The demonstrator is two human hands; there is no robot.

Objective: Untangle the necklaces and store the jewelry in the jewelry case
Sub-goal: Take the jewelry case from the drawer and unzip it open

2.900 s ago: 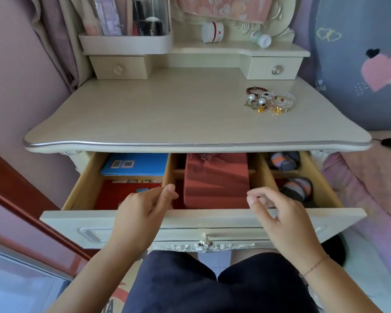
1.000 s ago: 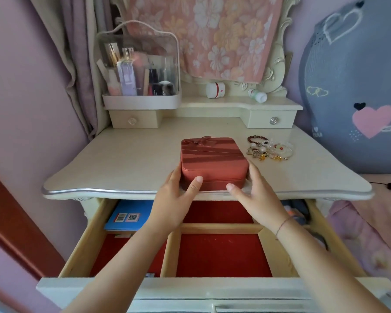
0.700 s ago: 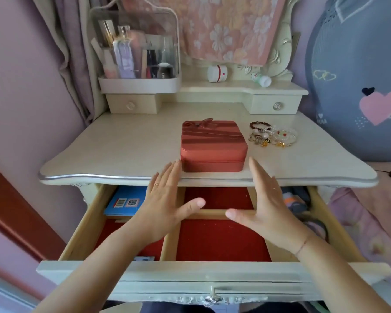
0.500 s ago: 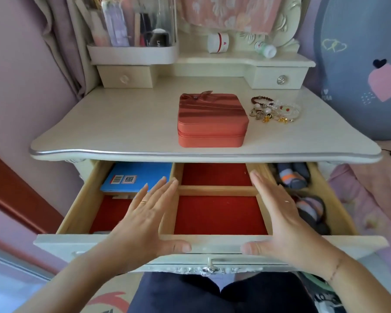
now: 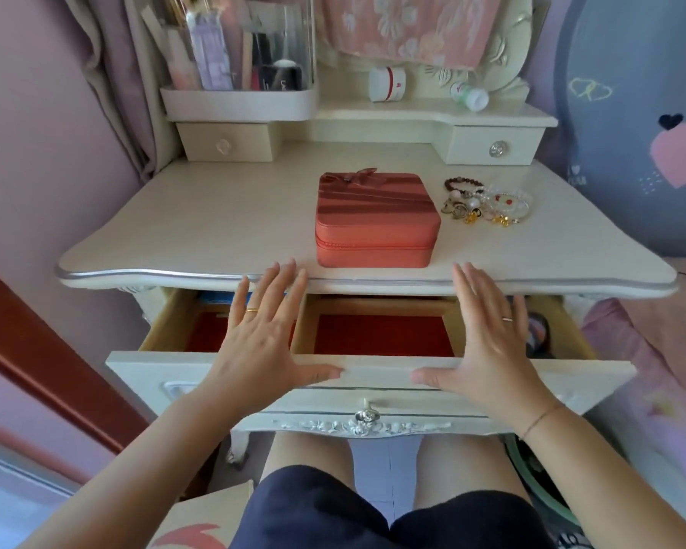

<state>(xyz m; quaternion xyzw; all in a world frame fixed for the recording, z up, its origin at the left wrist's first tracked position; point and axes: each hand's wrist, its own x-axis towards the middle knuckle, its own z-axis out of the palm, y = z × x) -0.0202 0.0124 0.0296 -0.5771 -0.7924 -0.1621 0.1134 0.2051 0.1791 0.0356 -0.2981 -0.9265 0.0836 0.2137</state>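
"Case [image 5: 377, 219] out of the drawer [image 5: 373, 368] yet?"

"Yes. A few seconds ago it lay in the middle compartment. Now it sits on the desk [image 5: 214, 215], close to the front edge and zipped shut. The jewelry [image 5: 488, 206] is in a heap just to its right, not touching it."

"And your hands?"

"Off the case. I let go of it about a second ago and came down to the drawer. My left hand [image 5: 262, 342] and right hand [image 5: 492, 350] lie flat over the drawer front. The fingers [image 5: 282, 287] are straight and a little spread, the thumbs run along its top edge, and I'm holding nothing."

"Is the drawer moving?"

"It's going in. Half a second ago both rows of compartments showed, and now the back row is mostly under the desk."

"So where does that leave us?"

"Only the fetching is done, I'd say. The heap looks just as it did before, with beads, pearls and gold bits all mixed. I can't pick out single chains from here. Once the drawer is shut, I expect to unzip the case and start teasing the pile apart, slowly, so nothing knots tighter."
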